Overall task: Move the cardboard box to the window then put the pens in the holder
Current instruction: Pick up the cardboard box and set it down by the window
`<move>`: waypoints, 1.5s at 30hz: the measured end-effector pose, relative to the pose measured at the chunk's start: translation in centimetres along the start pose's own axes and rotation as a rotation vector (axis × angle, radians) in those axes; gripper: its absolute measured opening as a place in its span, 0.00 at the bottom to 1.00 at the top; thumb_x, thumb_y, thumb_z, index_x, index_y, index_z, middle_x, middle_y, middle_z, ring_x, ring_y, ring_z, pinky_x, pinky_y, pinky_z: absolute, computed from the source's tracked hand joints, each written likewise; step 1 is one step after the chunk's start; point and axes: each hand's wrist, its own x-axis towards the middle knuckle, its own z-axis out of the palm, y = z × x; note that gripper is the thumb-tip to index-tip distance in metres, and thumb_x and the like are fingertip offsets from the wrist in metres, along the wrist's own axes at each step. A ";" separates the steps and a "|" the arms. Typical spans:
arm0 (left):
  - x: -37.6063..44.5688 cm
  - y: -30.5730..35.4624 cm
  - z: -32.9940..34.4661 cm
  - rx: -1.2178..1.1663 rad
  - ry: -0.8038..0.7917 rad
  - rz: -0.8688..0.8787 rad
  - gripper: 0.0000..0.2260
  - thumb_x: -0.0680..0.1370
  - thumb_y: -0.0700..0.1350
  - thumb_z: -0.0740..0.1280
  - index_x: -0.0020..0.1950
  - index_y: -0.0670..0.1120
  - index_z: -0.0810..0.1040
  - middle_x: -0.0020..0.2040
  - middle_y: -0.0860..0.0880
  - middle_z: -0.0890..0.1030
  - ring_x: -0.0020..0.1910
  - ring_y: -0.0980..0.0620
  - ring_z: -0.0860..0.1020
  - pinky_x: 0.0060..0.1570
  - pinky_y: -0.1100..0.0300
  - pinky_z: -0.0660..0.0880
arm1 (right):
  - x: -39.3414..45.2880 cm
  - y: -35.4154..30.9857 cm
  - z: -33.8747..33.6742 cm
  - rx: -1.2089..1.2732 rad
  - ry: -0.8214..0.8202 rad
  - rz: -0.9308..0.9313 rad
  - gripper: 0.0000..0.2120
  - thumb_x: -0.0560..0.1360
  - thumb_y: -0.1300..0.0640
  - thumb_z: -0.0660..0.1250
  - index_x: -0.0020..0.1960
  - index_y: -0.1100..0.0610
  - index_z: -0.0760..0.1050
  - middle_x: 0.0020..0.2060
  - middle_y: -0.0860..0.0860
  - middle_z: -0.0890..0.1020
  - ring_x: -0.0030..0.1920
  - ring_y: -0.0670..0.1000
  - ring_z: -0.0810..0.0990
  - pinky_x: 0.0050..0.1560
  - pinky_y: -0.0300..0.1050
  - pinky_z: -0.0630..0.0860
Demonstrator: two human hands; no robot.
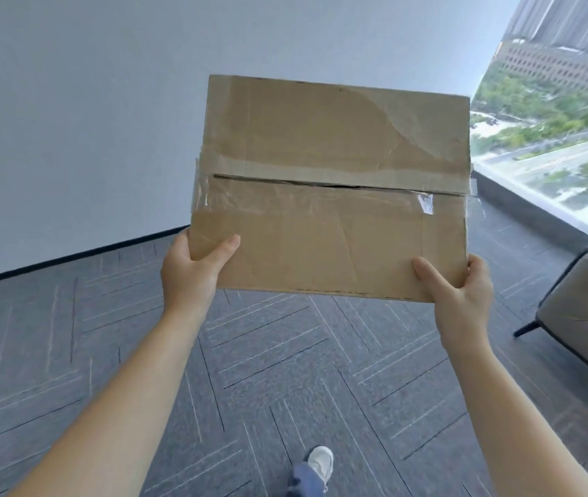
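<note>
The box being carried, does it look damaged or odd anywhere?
Yes. The box, held by the left hand and right hand, looks worn: its centre seam gapes slightly, the tape is wrinkled and peeling at the right, and the cardboard's surface is creased.

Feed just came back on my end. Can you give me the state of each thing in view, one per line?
cardboard box: held up off the floor, flaps closed, centre seam taped with a slight gap.
left hand: gripping the box's near left corner.
right hand: gripping the box's near right corner.
window: ahead to the right, box not yet there.
chair: standing on the carpet by the window.
Pens, holder: not in view.
</note>
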 end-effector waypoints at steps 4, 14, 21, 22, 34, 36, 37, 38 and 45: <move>7.3 -0.2 8.2 -0.007 -0.061 0.024 0.09 0.68 0.47 0.70 0.43 0.55 0.73 0.43 0.56 0.78 0.45 0.56 0.77 0.49 0.56 0.73 | 9.4 1.2 0.6 -0.018 0.051 -0.004 0.18 0.67 0.56 0.71 0.53 0.55 0.67 0.40 0.42 0.72 0.40 0.40 0.73 0.37 0.31 0.71; 23.0 -1.9 25.7 -0.048 -0.168 0.034 0.08 0.69 0.45 0.70 0.42 0.55 0.72 0.42 0.57 0.77 0.43 0.58 0.76 0.43 0.62 0.73 | 29.2 4.5 2.6 -0.028 0.139 0.015 0.19 0.65 0.54 0.72 0.51 0.53 0.67 0.41 0.43 0.74 0.41 0.43 0.74 0.41 0.38 0.70; 38.9 -4.6 40.9 -0.052 -0.287 0.035 0.08 0.68 0.46 0.70 0.40 0.56 0.72 0.41 0.57 0.77 0.43 0.57 0.76 0.42 0.61 0.72 | 47.2 9.1 6.7 -0.060 0.261 0.029 0.18 0.67 0.55 0.71 0.52 0.53 0.67 0.41 0.43 0.74 0.42 0.43 0.74 0.41 0.38 0.71; 41.2 -4.6 42.9 -0.044 -0.311 0.029 0.09 0.68 0.47 0.71 0.40 0.56 0.72 0.42 0.57 0.77 0.43 0.56 0.76 0.44 0.59 0.73 | 49.6 9.6 7.3 -0.061 0.283 0.032 0.18 0.67 0.55 0.71 0.52 0.53 0.67 0.41 0.43 0.73 0.42 0.43 0.74 0.41 0.37 0.71; 61.3 -7.3 69.0 -0.010 -0.467 0.008 0.12 0.65 0.49 0.72 0.46 0.52 0.74 0.42 0.58 0.77 0.44 0.57 0.76 0.48 0.59 0.72 | 77.7 17.1 9.1 -0.081 0.421 0.090 0.18 0.67 0.55 0.71 0.52 0.53 0.66 0.41 0.42 0.73 0.41 0.41 0.73 0.38 0.34 0.70; 63.9 -8.3 74.2 -0.009 -0.481 -0.002 0.11 0.62 0.52 0.71 0.41 0.55 0.73 0.42 0.58 0.78 0.43 0.57 0.76 0.48 0.57 0.72 | 82.9 19.2 8.5 -0.081 0.433 0.096 0.18 0.67 0.55 0.71 0.52 0.53 0.66 0.41 0.42 0.73 0.41 0.40 0.73 0.37 0.33 0.70; 65.3 -8.6 77.1 -0.013 -0.484 -0.003 0.11 0.61 0.52 0.70 0.40 0.55 0.73 0.42 0.57 0.78 0.43 0.57 0.76 0.48 0.57 0.73 | 85.8 20.1 8.0 -0.075 0.438 0.094 0.18 0.67 0.56 0.71 0.52 0.54 0.66 0.41 0.42 0.73 0.41 0.40 0.73 0.38 0.33 0.70; 66.6 -9.0 80.1 -0.018 -0.486 -0.005 0.10 0.61 0.52 0.70 0.40 0.56 0.73 0.42 0.57 0.78 0.43 0.57 0.76 0.47 0.58 0.73 | 88.8 21.0 7.5 -0.072 0.438 0.098 0.18 0.67 0.56 0.71 0.52 0.54 0.66 0.40 0.42 0.73 0.41 0.40 0.73 0.38 0.33 0.69; 75.2 -9.5 98.3 -0.004 -0.508 -0.026 0.10 0.64 0.49 0.71 0.42 0.54 0.73 0.42 0.56 0.78 0.43 0.56 0.76 0.47 0.57 0.72 | 107.7 24.6 4.1 -0.100 0.437 0.146 0.22 0.66 0.54 0.72 0.56 0.58 0.68 0.46 0.49 0.75 0.45 0.47 0.75 0.42 0.39 0.72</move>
